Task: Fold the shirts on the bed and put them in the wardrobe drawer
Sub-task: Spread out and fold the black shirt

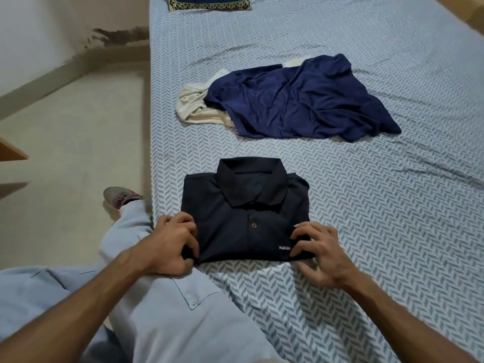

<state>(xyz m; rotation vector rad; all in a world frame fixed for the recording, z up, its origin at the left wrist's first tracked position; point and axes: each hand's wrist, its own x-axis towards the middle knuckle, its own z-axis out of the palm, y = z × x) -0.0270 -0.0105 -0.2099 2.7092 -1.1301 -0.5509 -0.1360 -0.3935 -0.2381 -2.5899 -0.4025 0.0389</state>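
Fingers of the left hand and right hand curl round the near corners of the folded dark polo shirt on the bed. Beyond lies an unfolded navy shirt over a cream shirt.

black polo: folded, collar up, near bed edge | navy shirt: crumpled over cream shirt, farther back

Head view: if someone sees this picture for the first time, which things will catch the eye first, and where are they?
First, the folded black polo shirt near the bed's front edge, with the left hand and the right hand gripping its two lower corners. Behind it, mid-bed, a crumpled navy shirt lies over a cream garment on the patterned bedsheet.
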